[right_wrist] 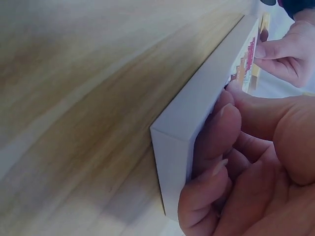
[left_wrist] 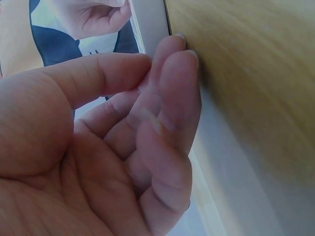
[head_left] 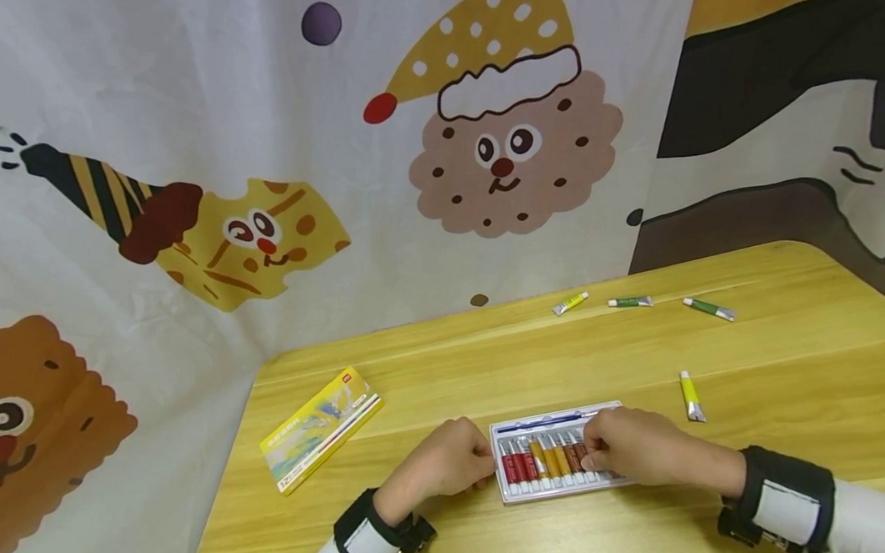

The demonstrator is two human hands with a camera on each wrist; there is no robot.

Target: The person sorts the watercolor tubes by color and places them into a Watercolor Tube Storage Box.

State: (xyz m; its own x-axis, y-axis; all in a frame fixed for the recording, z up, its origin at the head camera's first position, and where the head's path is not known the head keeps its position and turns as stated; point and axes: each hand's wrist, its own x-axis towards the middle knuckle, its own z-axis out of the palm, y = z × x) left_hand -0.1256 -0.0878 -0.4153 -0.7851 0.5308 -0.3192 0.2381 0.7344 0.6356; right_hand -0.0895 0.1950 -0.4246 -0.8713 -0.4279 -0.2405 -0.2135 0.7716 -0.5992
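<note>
A shallow white tray [head_left: 492,498] lies on the table, holding a row of small paint tubes [head_left: 542,462] in red, ochre and brown. A thin blue paintbrush [head_left: 544,422] lies along its far side. At the tray's left edge my left hand [head_left: 458,458] grips the rim between thumb and curled fingers. My right hand [head_left: 635,446] reaches over the tray's right part, thumb and forefinger pinching at a brown paint tube [head_left: 572,457] in the row. Its other fingers [right_wrist: 209,199] curl inside the tray wall [right_wrist: 197,108] and hide what lies beneath.
Loose on the table are a yellow tube [head_left: 691,397] right of the tray, and another yellow tube [head_left: 570,303] and two green tubes, one here [head_left: 630,302], near the back edge. A yellow paint box [head_left: 321,429] lies at left. A printed cloth [head_left: 382,271] hangs behind.
</note>
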